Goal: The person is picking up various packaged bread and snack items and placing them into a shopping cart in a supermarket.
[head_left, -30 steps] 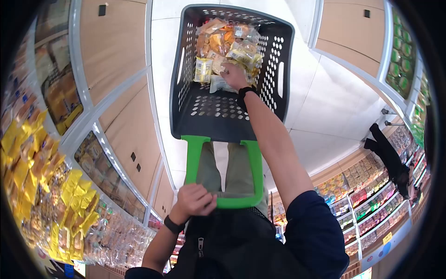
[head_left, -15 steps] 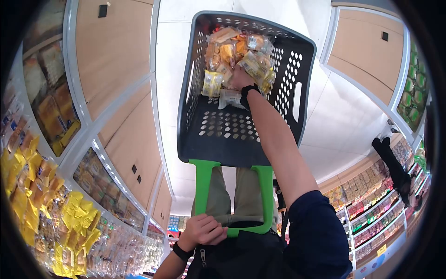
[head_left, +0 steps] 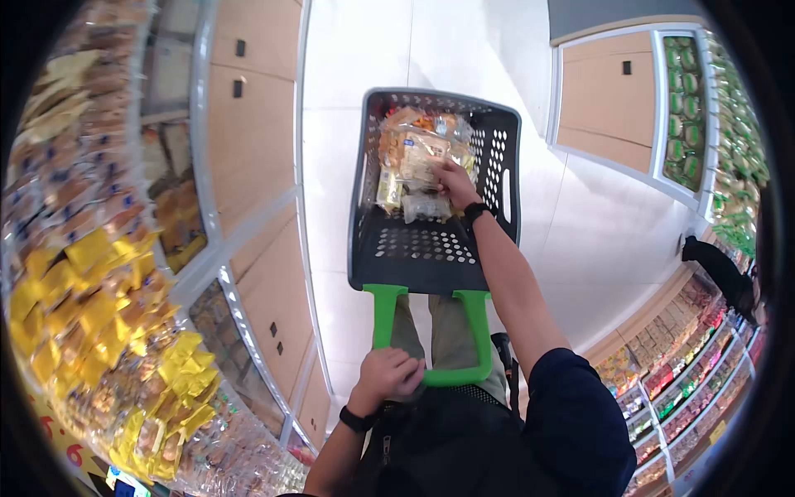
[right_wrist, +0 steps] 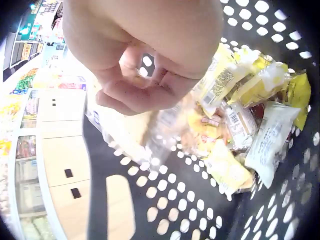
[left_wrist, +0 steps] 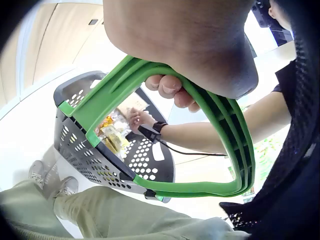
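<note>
A dark grey shopping basket (head_left: 414, 269) with perforated walls stands in front of the person, its green handle (head_left: 476, 331) raised. My left hand (head_left: 387, 377) grips that handle; in the left wrist view its fingertips (left_wrist: 170, 85) curl under the bar. Over the basket's contents, my right hand (head_left: 454, 184) pinches a clear packet of bread (head_left: 424, 149) with a small blue label. The right wrist view shows this hand (right_wrist: 145, 60) with curled fingers and the clear wrap (right_wrist: 162, 135) below it. Under the packet lie several wrapped snacks, among them a yellow packet (head_left: 389, 186) and a whitish packet (head_left: 426, 207).
Shelves with yellow packs (head_left: 83, 306) and wooden cabinets (head_left: 257, 157) line the left side. On the right stand another cabinet (head_left: 604, 108) and shelves of green packs (head_left: 683, 108). Pale floor (head_left: 356, 50) shows between, and a person in black (head_left: 720, 269) is at far right.
My right hand has come up from among the packets and now holds the bread packet above them. My left hand has stayed on the handle. The basket appears smaller and the surroundings have shifted.
</note>
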A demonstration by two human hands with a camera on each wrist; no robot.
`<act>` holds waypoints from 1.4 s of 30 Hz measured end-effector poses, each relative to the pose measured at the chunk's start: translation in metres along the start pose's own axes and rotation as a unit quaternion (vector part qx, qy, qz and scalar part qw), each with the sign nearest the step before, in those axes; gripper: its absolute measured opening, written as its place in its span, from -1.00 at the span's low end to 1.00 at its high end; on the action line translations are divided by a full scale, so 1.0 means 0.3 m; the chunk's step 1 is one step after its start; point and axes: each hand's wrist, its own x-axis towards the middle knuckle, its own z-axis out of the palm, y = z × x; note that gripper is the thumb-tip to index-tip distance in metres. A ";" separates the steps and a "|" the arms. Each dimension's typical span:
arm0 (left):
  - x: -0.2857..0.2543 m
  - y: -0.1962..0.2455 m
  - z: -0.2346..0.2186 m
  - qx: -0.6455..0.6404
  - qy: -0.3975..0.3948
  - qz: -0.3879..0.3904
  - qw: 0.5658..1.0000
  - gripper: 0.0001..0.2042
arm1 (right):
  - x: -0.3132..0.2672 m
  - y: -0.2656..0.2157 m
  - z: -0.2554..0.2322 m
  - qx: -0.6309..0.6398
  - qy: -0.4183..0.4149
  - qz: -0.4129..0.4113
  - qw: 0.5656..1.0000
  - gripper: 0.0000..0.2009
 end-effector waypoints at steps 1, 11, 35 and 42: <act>0.006 0.031 -0.013 0.014 0.010 0.014 1.000 -0.69 | -0.074 -0.060 0.028 0.060 -0.019 -0.021 0.998 -0.81; 0.021 0.292 -0.265 -0.122 0.266 -0.036 0.956 -0.87 | -0.791 -0.428 0.294 0.219 -0.202 -0.186 0.936 -0.80; -0.500 0.653 -0.324 0.002 0.443 -0.032 0.896 -0.67 | -1.485 -0.088 0.355 -0.542 -0.287 -0.498 0.613 -0.66; -0.766 0.657 -0.314 0.006 0.548 -0.100 0.830 -0.65 | -1.417 0.065 0.229 -0.677 -0.309 -0.471 0.473 -0.39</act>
